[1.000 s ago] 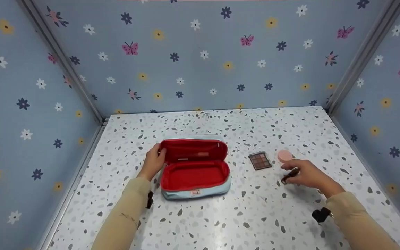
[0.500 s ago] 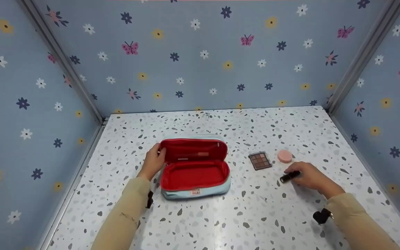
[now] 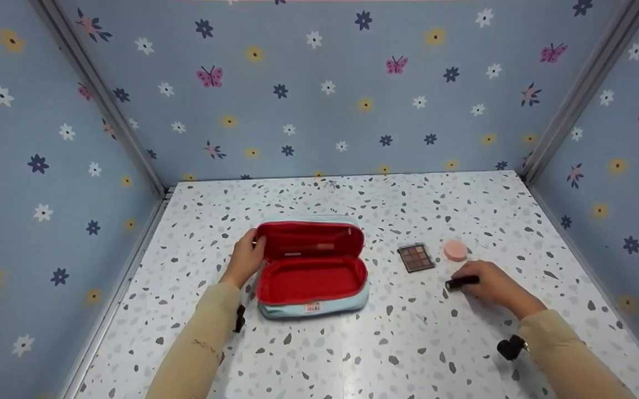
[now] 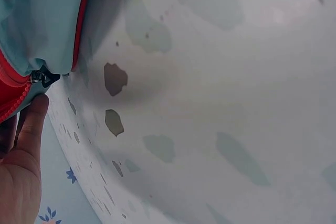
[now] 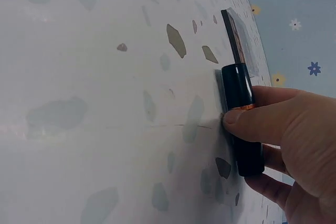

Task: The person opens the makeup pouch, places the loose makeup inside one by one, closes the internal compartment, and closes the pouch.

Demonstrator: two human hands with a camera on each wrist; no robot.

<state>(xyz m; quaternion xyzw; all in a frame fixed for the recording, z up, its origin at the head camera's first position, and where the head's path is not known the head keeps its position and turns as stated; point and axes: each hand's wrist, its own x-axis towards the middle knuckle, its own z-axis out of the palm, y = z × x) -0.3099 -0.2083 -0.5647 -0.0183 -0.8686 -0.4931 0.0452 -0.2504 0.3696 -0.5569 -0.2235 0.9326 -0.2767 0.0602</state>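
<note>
A light blue zip pouch (image 3: pixel 347 302) with a red lining lies unzipped, its lid raised. My left hand (image 3: pixel 245 259) grips the left edge of that lid, thumb on the red inner side. In the left wrist view, fingers (image 4: pixel 32 124) reach behind the pouch beside the zip pull (image 4: pixel 44 77). On the right, my right hand (image 3: pixel 495 285) holds a black lipstick tube (image 3: pixel 461 282) between thumb and fingers, close over the table. The right wrist view shows the tube's glossy cap (image 5: pixel 237 83) and a thin gold band by the thumb.
An eyeshadow palette (image 3: pixel 416 257) lies right of the pouch, with a round pink case (image 3: pixel 455 250) beside it, just beyond my right hand. The speckled white table (image 3: pixel 374 360) meets patterned blue walls (image 3: pixel 319 111) at the back and sides.
My right hand has drawn slightly back from the pink case and turned the lipstick from a steep slant to nearly level. My left hand stays on the lid.
</note>
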